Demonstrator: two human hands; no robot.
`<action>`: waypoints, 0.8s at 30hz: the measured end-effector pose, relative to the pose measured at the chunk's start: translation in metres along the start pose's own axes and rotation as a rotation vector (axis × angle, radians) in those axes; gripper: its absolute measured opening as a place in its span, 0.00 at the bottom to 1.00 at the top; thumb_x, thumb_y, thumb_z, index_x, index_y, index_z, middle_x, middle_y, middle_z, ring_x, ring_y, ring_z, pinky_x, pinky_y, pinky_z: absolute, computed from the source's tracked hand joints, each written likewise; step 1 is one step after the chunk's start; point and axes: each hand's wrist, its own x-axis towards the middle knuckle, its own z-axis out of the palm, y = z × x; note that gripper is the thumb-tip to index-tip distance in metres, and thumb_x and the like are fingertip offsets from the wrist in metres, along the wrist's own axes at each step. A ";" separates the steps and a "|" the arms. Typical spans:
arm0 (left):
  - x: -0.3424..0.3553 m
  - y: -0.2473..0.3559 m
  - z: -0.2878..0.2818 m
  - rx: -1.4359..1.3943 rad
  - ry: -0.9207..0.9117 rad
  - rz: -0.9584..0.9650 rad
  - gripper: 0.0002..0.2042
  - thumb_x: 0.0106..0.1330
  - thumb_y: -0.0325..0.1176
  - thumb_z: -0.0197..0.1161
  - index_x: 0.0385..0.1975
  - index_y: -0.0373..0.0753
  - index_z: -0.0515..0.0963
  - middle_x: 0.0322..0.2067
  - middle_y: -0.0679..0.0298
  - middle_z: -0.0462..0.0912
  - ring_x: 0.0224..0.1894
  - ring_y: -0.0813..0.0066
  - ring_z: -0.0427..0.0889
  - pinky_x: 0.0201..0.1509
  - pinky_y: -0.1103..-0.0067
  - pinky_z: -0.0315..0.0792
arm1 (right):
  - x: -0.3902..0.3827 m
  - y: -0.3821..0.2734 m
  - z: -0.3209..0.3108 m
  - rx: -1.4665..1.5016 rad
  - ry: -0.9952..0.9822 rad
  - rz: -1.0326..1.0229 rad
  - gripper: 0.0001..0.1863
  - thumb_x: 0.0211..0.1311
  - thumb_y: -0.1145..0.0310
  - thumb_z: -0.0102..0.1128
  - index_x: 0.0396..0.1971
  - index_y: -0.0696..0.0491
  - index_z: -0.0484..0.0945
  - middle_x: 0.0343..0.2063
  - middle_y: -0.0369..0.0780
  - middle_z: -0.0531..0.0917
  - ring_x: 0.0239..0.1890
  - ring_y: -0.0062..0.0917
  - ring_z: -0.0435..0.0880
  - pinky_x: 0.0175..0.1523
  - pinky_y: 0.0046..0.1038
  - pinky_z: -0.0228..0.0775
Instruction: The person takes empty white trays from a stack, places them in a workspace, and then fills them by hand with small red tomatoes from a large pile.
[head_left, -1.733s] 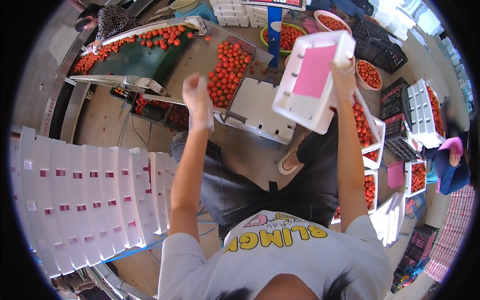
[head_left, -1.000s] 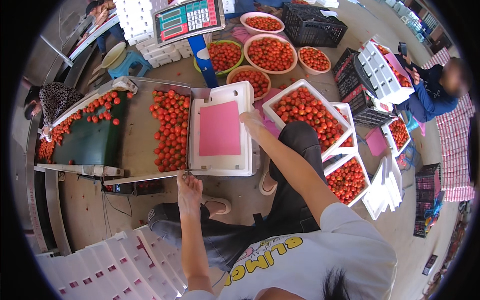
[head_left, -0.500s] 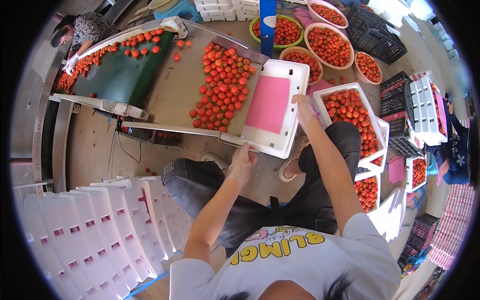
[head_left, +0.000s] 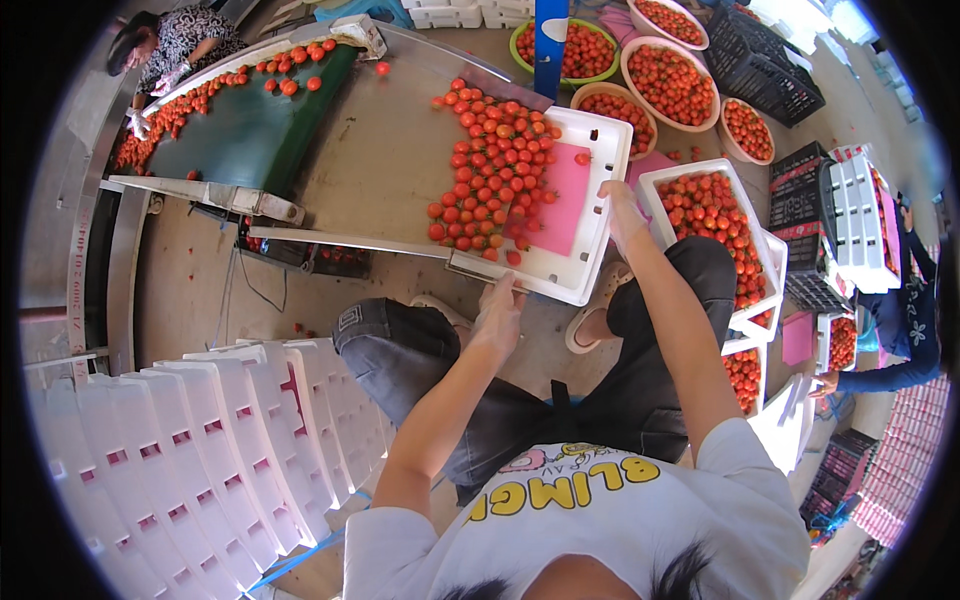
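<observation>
Head view: loading of the white rectangular plastic tray appears to be at an early stage. Round red tomatoes cover its 9 o'clock side, a few lie farther in on the flat pink sheet, and the 3 o'clock part is bare; many others lie on the grey metal chute adjoining at 9 o'clock. A white rectangular box heaped with tomatoes stands at the tray's 3 o'clock. The hands are apart: the right hand grips the tray's 3 o'clock wall; the left hand meets its 7 o'clock corner, beside the chute's lip, its hidden fingertips leaving any grip uncertain. The tray thus lies at 9 o'clock from the right hand and 1 o'clock from the left.
</observation>
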 end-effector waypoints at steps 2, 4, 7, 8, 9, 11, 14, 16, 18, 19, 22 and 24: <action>0.000 -0.001 0.003 -0.025 -0.002 0.005 0.10 0.63 0.41 0.55 0.38 0.44 0.69 0.36 0.70 0.69 0.40 0.82 0.67 0.48 0.84 0.63 | 0.003 0.001 -0.005 -0.015 -0.027 0.011 0.18 0.32 0.71 0.52 0.30 0.58 0.68 0.26 0.43 0.70 0.26 0.32 0.72 0.30 0.34 0.71; -0.002 -0.001 0.005 -0.038 -0.002 0.008 0.10 0.63 0.41 0.55 0.39 0.44 0.69 0.36 0.70 0.69 0.40 0.82 0.67 0.47 0.85 0.63 | 0.006 0.002 -0.006 0.005 -0.047 0.022 0.18 0.32 0.71 0.52 0.31 0.58 0.68 0.26 0.43 0.70 0.27 0.33 0.72 0.31 0.35 0.71; -0.005 0.001 0.007 -0.042 0.013 0.006 0.10 0.63 0.40 0.55 0.39 0.44 0.69 0.36 0.70 0.69 0.39 0.83 0.67 0.45 0.86 0.63 | 0.007 0.007 -0.005 0.008 -0.024 0.039 0.18 0.32 0.71 0.51 0.31 0.58 0.67 0.26 0.43 0.70 0.26 0.33 0.72 0.31 0.35 0.72; -0.004 0.001 0.007 -0.043 0.025 0.004 0.10 0.63 0.39 0.55 0.39 0.44 0.69 0.36 0.71 0.70 0.39 0.84 0.67 0.44 0.86 0.64 | 0.006 0.007 -0.003 0.004 -0.010 0.044 0.18 0.32 0.71 0.51 0.31 0.58 0.67 0.26 0.43 0.71 0.26 0.33 0.73 0.31 0.35 0.72; -0.004 0.001 0.007 -0.045 0.037 0.001 0.09 0.63 0.39 0.55 0.39 0.44 0.69 0.35 0.71 0.70 0.38 0.84 0.67 0.43 0.86 0.64 | 0.007 0.010 -0.002 0.007 -0.024 0.041 0.18 0.33 0.71 0.51 0.31 0.58 0.68 0.26 0.43 0.71 0.26 0.33 0.73 0.30 0.35 0.72; -0.001 -0.001 0.008 -0.038 0.039 0.007 0.10 0.61 0.39 0.56 0.39 0.44 0.69 0.34 0.71 0.70 0.37 0.84 0.67 0.41 0.86 0.64 | 0.021 0.019 -0.009 0.016 -0.047 0.024 0.18 0.33 0.71 0.51 0.32 0.58 0.68 0.25 0.42 0.71 0.25 0.33 0.73 0.30 0.35 0.72; 0.007 -0.006 0.010 -0.031 0.083 0.009 0.11 0.60 0.39 0.57 0.38 0.45 0.69 0.33 0.72 0.71 0.35 0.84 0.67 0.39 0.85 0.65 | 0.040 0.034 -0.014 0.100 -0.058 0.016 0.18 0.31 0.74 0.54 0.30 0.59 0.68 0.26 0.43 0.67 0.23 0.36 0.70 0.24 0.36 0.69; 0.010 -0.007 0.012 -0.043 0.113 0.004 0.11 0.59 0.40 0.58 0.38 0.45 0.69 0.33 0.72 0.71 0.34 0.84 0.68 0.38 0.84 0.65 | 0.050 0.041 -0.016 0.092 -0.059 0.001 0.22 0.31 0.74 0.54 0.35 0.58 0.66 0.28 0.44 0.67 0.25 0.36 0.70 0.25 0.36 0.69; 0.011 -0.008 0.015 -0.073 0.131 -0.005 0.12 0.58 0.40 0.59 0.38 0.45 0.69 0.34 0.72 0.71 0.34 0.83 0.68 0.38 0.84 0.64 | 0.057 0.046 -0.017 0.097 -0.051 -0.003 0.22 0.32 0.73 0.52 0.35 0.57 0.66 0.27 0.43 0.68 0.25 0.34 0.71 0.26 0.36 0.71; 0.011 -0.008 0.014 -0.069 0.147 -0.007 0.12 0.58 0.39 0.59 0.38 0.45 0.69 0.34 0.72 0.71 0.34 0.83 0.68 0.37 0.84 0.64 | 0.055 0.047 -0.015 0.104 -0.046 0.005 0.19 0.33 0.72 0.51 0.33 0.57 0.66 0.25 0.42 0.69 0.24 0.33 0.72 0.28 0.35 0.72; 0.010 -0.007 0.016 -0.055 0.173 -0.013 0.12 0.57 0.39 0.59 0.39 0.46 0.69 0.34 0.71 0.71 0.34 0.82 0.68 0.37 0.83 0.64 | 0.053 0.049 -0.014 0.132 -0.076 0.012 0.23 0.32 0.73 0.52 0.37 0.55 0.65 0.28 0.43 0.68 0.26 0.34 0.71 0.28 0.36 0.71; 0.008 -0.004 0.021 -0.045 0.170 -0.020 0.12 0.58 0.39 0.59 0.39 0.46 0.69 0.34 0.71 0.71 0.35 0.81 0.68 0.38 0.83 0.64 | 0.055 0.048 -0.018 0.124 -0.076 -0.008 0.23 0.33 0.72 0.52 0.38 0.55 0.64 0.29 0.43 0.68 0.26 0.34 0.71 0.28 0.36 0.72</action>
